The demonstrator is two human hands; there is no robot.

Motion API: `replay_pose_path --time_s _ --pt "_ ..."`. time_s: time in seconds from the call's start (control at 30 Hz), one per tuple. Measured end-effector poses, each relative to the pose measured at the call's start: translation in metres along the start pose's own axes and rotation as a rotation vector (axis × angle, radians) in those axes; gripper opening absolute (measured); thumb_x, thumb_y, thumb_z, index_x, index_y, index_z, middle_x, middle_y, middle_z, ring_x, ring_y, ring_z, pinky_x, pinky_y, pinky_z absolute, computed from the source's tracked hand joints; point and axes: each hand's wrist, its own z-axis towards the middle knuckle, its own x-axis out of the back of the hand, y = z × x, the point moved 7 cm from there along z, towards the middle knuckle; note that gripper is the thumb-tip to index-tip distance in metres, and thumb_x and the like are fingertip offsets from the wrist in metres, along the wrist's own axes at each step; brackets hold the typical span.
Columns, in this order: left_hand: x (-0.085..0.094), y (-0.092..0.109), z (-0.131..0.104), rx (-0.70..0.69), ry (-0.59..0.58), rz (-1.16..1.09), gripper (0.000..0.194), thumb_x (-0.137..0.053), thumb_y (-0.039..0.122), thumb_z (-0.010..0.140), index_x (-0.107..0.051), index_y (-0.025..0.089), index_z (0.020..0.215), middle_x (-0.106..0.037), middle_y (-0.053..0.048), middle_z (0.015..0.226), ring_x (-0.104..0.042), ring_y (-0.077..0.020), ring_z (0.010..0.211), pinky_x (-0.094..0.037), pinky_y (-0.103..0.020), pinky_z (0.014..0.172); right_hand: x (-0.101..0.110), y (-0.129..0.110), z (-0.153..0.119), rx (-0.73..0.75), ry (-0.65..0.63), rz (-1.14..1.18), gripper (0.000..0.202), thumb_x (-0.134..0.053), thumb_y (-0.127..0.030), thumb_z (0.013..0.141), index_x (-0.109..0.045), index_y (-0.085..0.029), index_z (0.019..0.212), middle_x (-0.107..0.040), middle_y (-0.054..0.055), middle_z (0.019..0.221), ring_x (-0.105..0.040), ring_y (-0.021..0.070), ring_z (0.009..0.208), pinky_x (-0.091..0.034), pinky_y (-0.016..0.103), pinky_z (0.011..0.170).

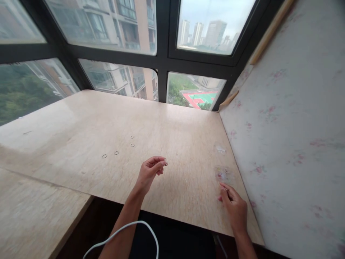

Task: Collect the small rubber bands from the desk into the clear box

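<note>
Table (178, 126): pale, marbled, meets dark-framed windows (162, 64); daylight enters. Wall (291, 115), right: white, floral-patterned. Outside: apartment block (145, 28), distant towers (215, 32), trees (24, 88), green-and-red sports court (201, 98).

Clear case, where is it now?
Head view, right side: the clear case lies on the counter just beyond the right hand, near the flowered wall.

The head camera looks forward — down across the countertop (178, 133), windows (161, 59) beyond.

We pinch a tiny, shiny object (166, 163) in our bare left hand (151, 171) over the beige, marbled tabletop (183, 198). Four thin, dark, round rings (104, 158) lie farther left. Our bare right hand (234, 208), fingertips together, is just nearer than a clear, flat plastic box (221, 173).
</note>
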Motion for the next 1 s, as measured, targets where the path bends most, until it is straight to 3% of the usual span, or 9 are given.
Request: replay_pose_path --time_s 0.3,0.47,0.6,0.7,0.83,1.0 --pt "-0.036 0.007 -0.009 0.002 -0.082 0.049 0.015 -0.077 0.027 0.07 -0.067 0.016 0.074 -0.06 0.002 0.062 -0.046 -0.0049 0.052 -0.035 -0.018 0.051 0.0 -0.009 -0.001 0.004 -0.007 0.039 0.044 -0.049 -0.047 0.084 -0.07 -0.015 0.106 -0.065 0.001 0.057 -0.064 0.0198 0.056 -0.049 0.028 0.058" --pt "-0.067 -0.001 -0.01 0.041 -0.132 0.016 0.018 -0.075 0.03 0.071 -0.064 0.016 0.071 -0.058 0.002 0.061 -0.044 -0.0049 0.051 -0.034 -0.018 0.051 -0.001 -0.011 -0.001 0.015 -0.01 0.028 0.042 -0.048 -0.045 0.086 -0.07 -0.015 0.106 -0.065 0.001 0.056 -0.064 0.0188 0.056 -0.047 0.028 0.06" --pt "-0.101 -0.02 -0.007 0.073 -0.132 0.157 0.018 -0.071 0.033 0.073 -0.065 0.015 0.072 -0.06 0.001 0.065 -0.045 -0.0057 0.051 -0.035 -0.019 0.05 -0.001 -0.015 -0.001 0.022 -0.017 0.023 0.041 -0.047 -0.044 0.088 -0.07 -0.015 0.105 -0.065 0.001 0.057 -0.064 0.0185 0.056 -0.047 0.028 0.06" --pt "-0.135 -0.036 -0.005 0.041 -0.177 0.292 0.018 -0.067 0.034 0.074 -0.066 0.016 0.074 -0.062 0.0 0.068 -0.049 -0.0085 0.055 -0.039 -0.02 0.051 -0.001 -0.019 -0.002 0.022 -0.024 0.022 0.039 -0.046 -0.042 0.089 -0.07 -0.016 0.105 -0.065 0.0 0.056 -0.064 0.0182 0.056 -0.046 0.027 0.061" --pt "-0.185 -0.051 -0.004 -0.075 -0.289 0.475 0.017 -0.058 0.031 0.079 -0.067 0.016 0.076 -0.064 -0.001 0.071 -0.053 -0.0111 0.058 -0.043 -0.023 0.056 0.0 -0.021 -0.002 0.026 -0.033 0.024 0.036 -0.046 -0.041 0.09 -0.069 -0.017 0.104 -0.065 -0.001 0.055 -0.063 0.0175 0.054 -0.045 0.026 0.059" --pt "-0.225 -0.061 0.001 -0.284 -0.339 0.773 0.014 -0.056 0.023 0.079 -0.069 0.018 0.076 -0.067 -0.002 0.075 -0.056 -0.0133 0.065 -0.043 -0.027 0.066 -0.001 -0.022 -0.002 0.056 -0.046 0.006 0.035 -0.044 -0.041 0.091 -0.069 -0.017 0.099 -0.064 -0.001 0.055 -0.062 0.0171 0.053 -0.042 0.025 0.056"
